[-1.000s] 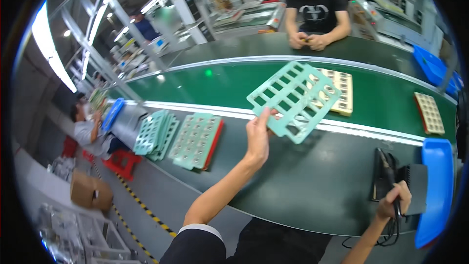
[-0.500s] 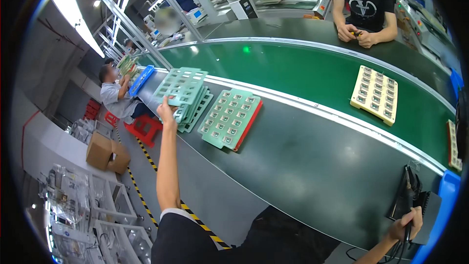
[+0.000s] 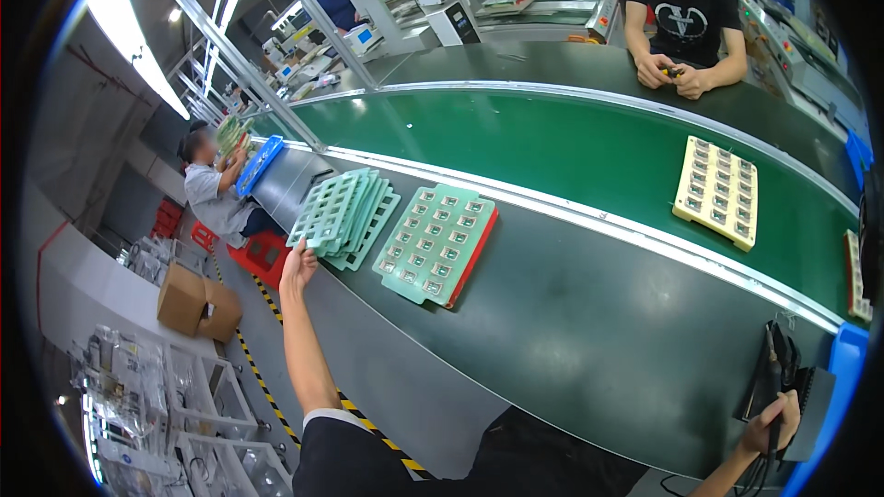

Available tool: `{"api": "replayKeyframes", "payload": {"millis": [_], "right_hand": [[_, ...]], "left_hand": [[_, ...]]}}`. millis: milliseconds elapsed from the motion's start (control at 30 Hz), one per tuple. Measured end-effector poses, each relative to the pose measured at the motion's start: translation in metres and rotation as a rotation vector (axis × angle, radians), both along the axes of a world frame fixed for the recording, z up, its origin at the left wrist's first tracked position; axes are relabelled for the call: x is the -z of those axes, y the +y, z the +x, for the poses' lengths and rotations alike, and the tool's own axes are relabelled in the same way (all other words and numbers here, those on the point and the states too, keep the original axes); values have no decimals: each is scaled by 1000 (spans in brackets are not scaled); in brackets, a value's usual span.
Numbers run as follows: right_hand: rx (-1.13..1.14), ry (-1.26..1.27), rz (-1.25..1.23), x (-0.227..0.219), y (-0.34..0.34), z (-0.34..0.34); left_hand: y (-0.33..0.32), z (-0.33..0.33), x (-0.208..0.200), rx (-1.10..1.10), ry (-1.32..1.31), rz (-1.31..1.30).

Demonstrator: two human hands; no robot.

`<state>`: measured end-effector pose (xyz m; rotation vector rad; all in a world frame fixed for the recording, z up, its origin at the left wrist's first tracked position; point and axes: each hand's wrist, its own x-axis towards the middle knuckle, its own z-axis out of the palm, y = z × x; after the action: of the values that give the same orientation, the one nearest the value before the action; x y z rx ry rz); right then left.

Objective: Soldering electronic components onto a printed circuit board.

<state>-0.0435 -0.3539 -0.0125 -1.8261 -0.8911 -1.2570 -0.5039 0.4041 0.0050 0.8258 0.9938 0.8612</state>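
At the left of the bench, a stack of thin green slotted plates (image 3: pixel 373 221) lies slightly fanned. My left hand (image 3: pixel 299 267) pinches the near corner of the top green plate (image 3: pixel 333 207), which rests on the stack. Just right of it is a green plate with a red base (image 3: pixel 436 244), holding rows of small square metal parts in its openings. Far to the right, my right hand (image 3: pixel 773 419) is closed round the black handle of what looks like a soldering iron (image 3: pixel 775 373), its tip end at a black stand (image 3: pixel 757 377).
Beyond the metal rail runs a green conveyor belt (image 3: pixel 552 152) carrying a cream tray of parts (image 3: pixel 718 191). A blue bin (image 3: pixel 843 368) stands at the right edge. Across the belt a person (image 3: pixel 681 28) handles something small; another person (image 3: pixel 216 184) sits at far left by a blue tray (image 3: pixel 261 166).
My left hand has come down and nearer, lowering the top green plate from above the stack onto it. My right hand stays on the soldering iron. The view has shifted slightly.
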Motion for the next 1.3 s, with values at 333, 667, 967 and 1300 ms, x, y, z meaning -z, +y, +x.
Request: {"api": "replayKeyframes", "payload": {"millis": [333, 667, 967, 1300], "right_hand": [[75, -19, 17, 2, 4, -1], [-14, -1, 42, 1, 8, 0], [60, -6, 31, 4, 9, -3], [-73, 71, 80, 17, -5, 4]], "left_hand": [[-3, -23, 4, -101, 833, 299], [4, -15, 15, -64, 765, 161], [-44, 41, 3, -633, 1344, 850], [-99, 170, 1, 670, 494, 814]]}}
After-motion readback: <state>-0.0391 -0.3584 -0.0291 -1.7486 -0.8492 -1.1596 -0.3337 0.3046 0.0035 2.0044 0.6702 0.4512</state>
